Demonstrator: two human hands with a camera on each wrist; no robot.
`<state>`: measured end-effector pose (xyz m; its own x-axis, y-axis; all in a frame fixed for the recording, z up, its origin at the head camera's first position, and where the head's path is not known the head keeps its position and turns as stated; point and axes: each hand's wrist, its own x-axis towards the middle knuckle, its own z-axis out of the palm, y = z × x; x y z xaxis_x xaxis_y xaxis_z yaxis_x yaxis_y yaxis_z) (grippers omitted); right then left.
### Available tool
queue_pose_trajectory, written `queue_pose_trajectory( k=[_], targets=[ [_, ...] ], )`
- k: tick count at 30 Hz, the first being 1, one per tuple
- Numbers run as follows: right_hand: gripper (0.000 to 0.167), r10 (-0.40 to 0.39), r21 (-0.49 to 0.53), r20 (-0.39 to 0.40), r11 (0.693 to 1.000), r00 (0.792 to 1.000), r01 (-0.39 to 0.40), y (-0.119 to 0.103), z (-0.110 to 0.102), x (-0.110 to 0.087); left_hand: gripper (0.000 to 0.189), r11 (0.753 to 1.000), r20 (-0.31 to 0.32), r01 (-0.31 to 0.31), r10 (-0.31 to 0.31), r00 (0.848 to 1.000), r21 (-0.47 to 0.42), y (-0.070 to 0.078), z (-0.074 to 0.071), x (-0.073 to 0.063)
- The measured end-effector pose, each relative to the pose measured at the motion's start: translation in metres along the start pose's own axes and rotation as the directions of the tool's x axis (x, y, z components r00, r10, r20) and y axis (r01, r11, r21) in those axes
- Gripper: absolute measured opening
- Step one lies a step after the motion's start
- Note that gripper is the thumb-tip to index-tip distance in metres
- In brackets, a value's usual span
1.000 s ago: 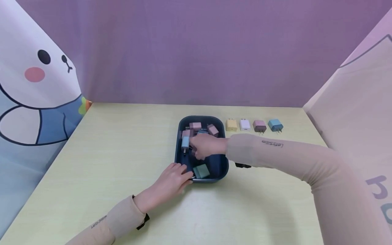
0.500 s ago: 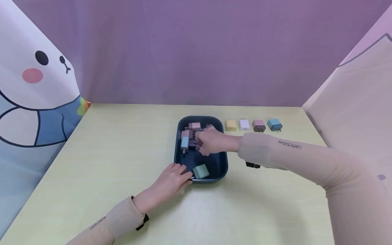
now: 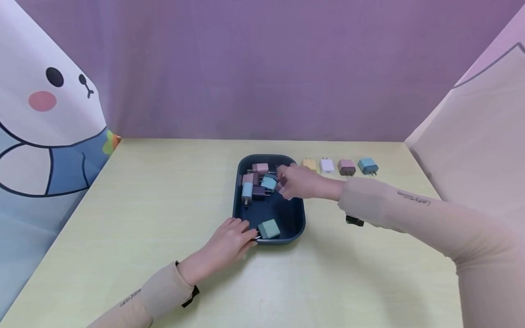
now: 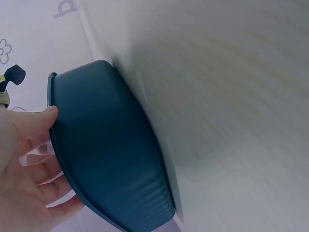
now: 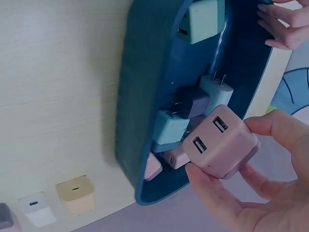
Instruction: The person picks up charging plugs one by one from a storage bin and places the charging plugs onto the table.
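My right hand [image 3: 303,182] is above the right side of a dark blue plastic bin [image 3: 302,221]. Between thumb and fingers it holds a pink USB wall charger [image 5: 222,142], its two ports facing the wrist camera. My left hand [image 3: 225,241] grips the bin's near-left rim, thumb outside and fingers over the edge, as the left wrist view shows. Inside the bin lie a green charger [image 3: 269,229] near the front, a dark purple charger [image 3: 258,193], a light blue one [image 3: 247,191], a turquoise one [image 3: 268,183] and pink ones [image 3: 260,168] farther back.
To the right of the bin, a row of chargers stands on the pale wooden table [image 3: 164,196]: yellow [image 3: 309,163], whitish [image 3: 326,166], mauve [image 3: 347,167] and blue [image 3: 368,166]. A purple cloth [image 3: 262,68] hangs behind, and printed cloths flank both sides.
My right hand has moved right from the bin's middle toward its right rim, uncovering the turquoise and dark purple chargers. The left hand has stayed at the rim.
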<state>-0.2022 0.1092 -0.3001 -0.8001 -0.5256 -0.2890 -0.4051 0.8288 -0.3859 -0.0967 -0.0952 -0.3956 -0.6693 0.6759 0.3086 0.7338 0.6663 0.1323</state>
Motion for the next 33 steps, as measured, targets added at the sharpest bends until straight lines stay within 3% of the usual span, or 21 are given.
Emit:
queue_pose_trajectory(
  k=[6, 14, 23, 33],
  targets=[
    [0.041, -0.002, 0.022, -0.062, 1.000, 0.998, 0.003, 0.016, -0.003, -0.006, 0.011, 1.000, 0.000, 0.000, 0.000, 1.000, -0.001, 0.000, -0.001, 0.000],
    [0.037, -0.008, 0.053, -0.135, 0.998, 0.991, 0.015, 0.034, -0.006, -0.009, 0.012, 1.000, -0.004, -0.006, 0.006, 1.000, 0.009, 0.000, -0.001, 0.000],
    [0.036, 0.101, 0.092, -0.176, 0.992, 0.979, -0.085, 0.052, -0.012, -0.006, 0.010, 1.000, 0.005, 0.009, -0.009, 1.000, 0.001, 0.000, -0.002, 0.000],
    [0.034, 0.162, 0.073, -0.183, 0.986, 0.970, -0.151, 0.078, -0.004, 0.002, 0.011, 1.000, -0.003, 0.007, -0.007, 1.000, 0.004, 0.001, -0.001, 0.001]
  ],
)
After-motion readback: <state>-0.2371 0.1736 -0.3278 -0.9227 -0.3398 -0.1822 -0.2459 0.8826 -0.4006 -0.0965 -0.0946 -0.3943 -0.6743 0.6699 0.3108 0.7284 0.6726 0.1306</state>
